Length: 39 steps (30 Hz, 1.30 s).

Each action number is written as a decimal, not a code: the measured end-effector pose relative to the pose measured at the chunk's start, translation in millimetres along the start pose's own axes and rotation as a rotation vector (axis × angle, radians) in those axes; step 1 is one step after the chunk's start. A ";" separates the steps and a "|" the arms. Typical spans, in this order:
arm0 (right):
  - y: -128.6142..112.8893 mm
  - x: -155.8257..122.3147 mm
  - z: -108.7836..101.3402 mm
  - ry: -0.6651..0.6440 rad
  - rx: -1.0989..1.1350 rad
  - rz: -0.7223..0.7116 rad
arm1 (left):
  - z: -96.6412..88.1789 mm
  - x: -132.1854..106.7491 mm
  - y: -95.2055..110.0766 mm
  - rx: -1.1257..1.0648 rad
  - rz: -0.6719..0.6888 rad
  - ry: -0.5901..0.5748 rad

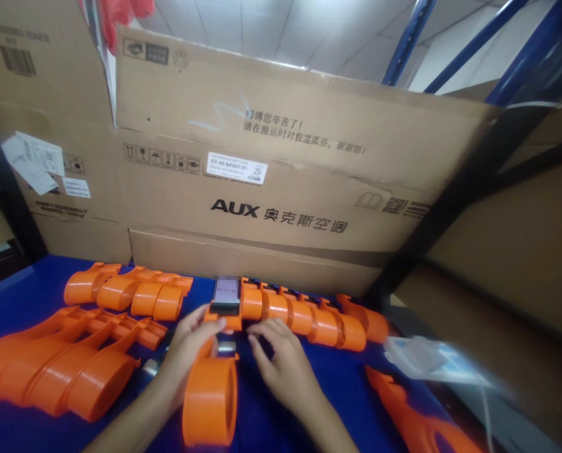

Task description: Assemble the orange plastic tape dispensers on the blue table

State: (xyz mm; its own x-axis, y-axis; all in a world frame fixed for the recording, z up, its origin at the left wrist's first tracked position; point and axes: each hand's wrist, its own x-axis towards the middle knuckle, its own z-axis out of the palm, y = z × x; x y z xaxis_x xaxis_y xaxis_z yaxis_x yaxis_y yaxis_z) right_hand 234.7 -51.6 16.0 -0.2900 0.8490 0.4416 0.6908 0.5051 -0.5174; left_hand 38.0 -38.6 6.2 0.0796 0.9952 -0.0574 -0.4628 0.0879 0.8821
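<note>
My left hand [187, 343] grips an orange plastic tape dispenser [210, 402], its thumb pressed on the upper frame. The round hub hangs below the hand, toward me. At the top end sits a black piece with a grey, pale-labelled plate [227, 292]; I cannot tell whether it is fixed to the dispenser. Just right of that end is my right hand [281, 358], fingers curled but apart, with nothing visible between them. A small metallic piece [227, 346] shows between the hands, partly hidden.
Several orange dispensers lie in rows on the blue surface [262, 409]: back left [144, 292], front left [59, 371] and right [304, 314]. Another orange piece [417, 415] lies front right, near a clear plastic package [417, 355]. Large cardboard [281, 251] and dark rack posts [432, 220] stand behind.
</note>
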 end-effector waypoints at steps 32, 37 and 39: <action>11.3 -2.5 2.4 -0.272 -0.546 0.144 | -0.1 -1.5 18.2 -0.024 0.057 0.048; 8.4 -4.6 3.9 -0.295 -0.476 0.115 | -2.8 -0.2 13.3 0.021 0.031 0.059; 8.8 -5.5 4.2 -0.290 -0.452 0.098 | -4.6 1.0 10.1 0.030 0.030 0.056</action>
State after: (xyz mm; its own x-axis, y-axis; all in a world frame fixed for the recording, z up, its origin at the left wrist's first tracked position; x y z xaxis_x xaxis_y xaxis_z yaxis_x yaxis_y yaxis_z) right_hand 239.6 -51.1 6.0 -0.3364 0.9291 0.1538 0.9211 0.3586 -0.1514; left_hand 29.4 -36.5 12.9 0.0157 0.9983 -0.0561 -0.4373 0.0573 0.8975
